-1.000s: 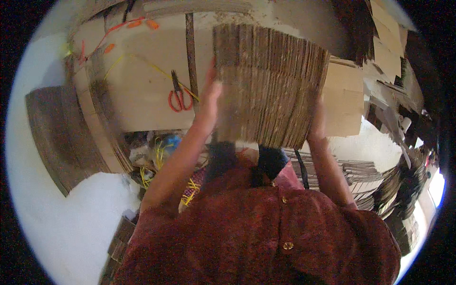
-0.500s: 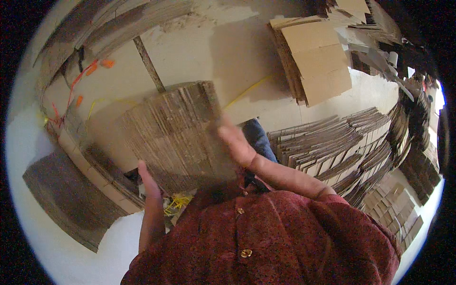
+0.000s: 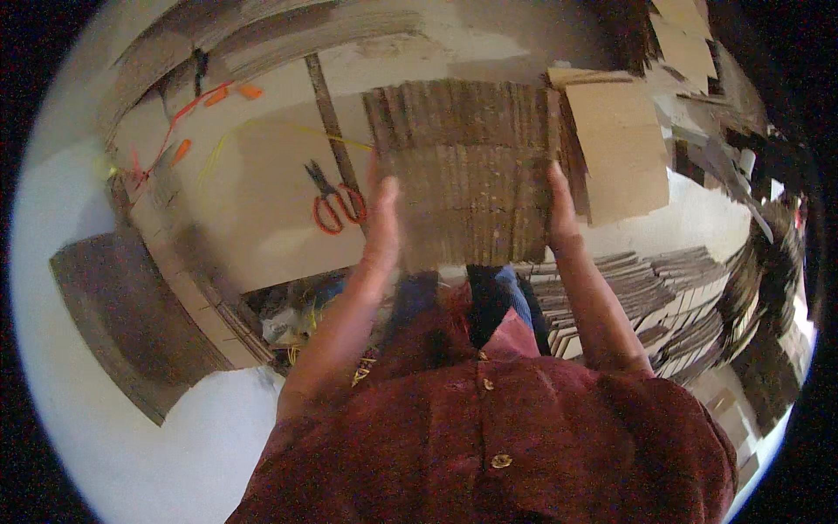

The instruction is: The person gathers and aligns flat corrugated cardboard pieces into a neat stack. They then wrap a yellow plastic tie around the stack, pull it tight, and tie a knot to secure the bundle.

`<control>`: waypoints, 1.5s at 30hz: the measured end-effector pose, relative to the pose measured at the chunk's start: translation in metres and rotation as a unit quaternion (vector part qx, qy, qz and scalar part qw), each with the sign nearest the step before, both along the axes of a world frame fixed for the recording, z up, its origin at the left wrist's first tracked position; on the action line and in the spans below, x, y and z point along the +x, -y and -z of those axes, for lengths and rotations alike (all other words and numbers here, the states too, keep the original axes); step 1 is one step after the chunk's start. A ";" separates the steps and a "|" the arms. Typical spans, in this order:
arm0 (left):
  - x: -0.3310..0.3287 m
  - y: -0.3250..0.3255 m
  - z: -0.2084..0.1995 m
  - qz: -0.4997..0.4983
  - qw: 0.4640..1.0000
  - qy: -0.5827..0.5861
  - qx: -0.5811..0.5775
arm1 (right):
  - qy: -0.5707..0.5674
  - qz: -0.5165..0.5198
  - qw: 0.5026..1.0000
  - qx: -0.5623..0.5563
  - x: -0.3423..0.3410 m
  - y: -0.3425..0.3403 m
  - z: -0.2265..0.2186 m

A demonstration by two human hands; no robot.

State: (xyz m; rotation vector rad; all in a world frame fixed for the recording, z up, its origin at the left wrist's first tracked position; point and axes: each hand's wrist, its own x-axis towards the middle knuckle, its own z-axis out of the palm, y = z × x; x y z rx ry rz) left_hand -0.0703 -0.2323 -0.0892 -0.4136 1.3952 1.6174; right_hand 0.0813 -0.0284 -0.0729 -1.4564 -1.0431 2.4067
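Between my two hands is a thick bundle of brown cardboard sheets [image 3: 463,170], packed edge to edge with their ridged edges facing up. My left hand [image 3: 382,223] presses against its left side, fingers mostly hidden and slightly blurred. On the opposite side my right hand [image 3: 563,210] presses with the thumb pointing up along the bundle. A pair of scissors [image 3: 336,205] with orange-red loop handles and dark blades lies left of the bundle on a pale flat surface [image 3: 271,192]. Whether the bundle touches anything beneath is hidden.
Far left lie orange-handled tools [image 3: 229,94] and red cord. A stack of cardboard sheets [image 3: 620,140] stands right of the bundle. Rows of leaning cardboard [image 3: 611,293] fill the right side. More brown cardboard [image 3: 140,323] lies at left, with yellow strapping [image 3: 292,354] near my left forearm.
The cardboard bundle has moved right and away from me, between both hands. My left hand is now against its side, and the scissors have come into sight.
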 end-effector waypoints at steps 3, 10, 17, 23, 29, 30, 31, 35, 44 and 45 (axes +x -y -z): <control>0.013 -0.011 -0.008 0.022 0.993 -0.104 0.045 | -0.024 -0.011 0.999 0.043 0.008 -0.002 -0.020; -0.007 -0.018 -0.027 0.071 0.981 -0.157 0.092 | 0.011 0.037 0.999 0.013 0.018 0.008 -0.025; -0.007 -0.002 -0.022 0.127 0.968 -0.208 0.052 | 0.068 0.069 0.995 -0.025 0.032 0.033 -0.002; 0.028 0.028 -0.027 0.073 0.978 -0.168 0.097 | 0.102 -0.021 0.995 -0.012 0.063 0.043 -0.002; 0.022 0.050 0.004 0.116 0.976 -0.182 0.037 | 0.029 -0.038 0.998 -0.039 0.041 0.056 0.011; 0.017 0.046 0.003 0.094 0.979 -0.169 0.063 | 0.024 -0.035 0.998 -0.037 0.038 0.053 0.012; 0.017 0.045 0.011 0.089 0.989 -0.115 0.034 | 0.020 -0.031 0.999 -0.036 0.035 0.050 0.013; 0.008 0.031 0.010 0.033 0.996 -0.065 0.048 | -0.044 -0.035 0.998 -0.019 0.021 0.027 0.030; 0.010 0.029 0.007 0.030 0.986 -0.153 -0.065 | -0.065 -0.142 0.985 0.074 0.013 0.005 0.039; 0.009 0.021 -0.009 0.027 0.985 -0.159 -0.066 | -0.093 -0.153 0.978 0.103 0.016 0.004 0.046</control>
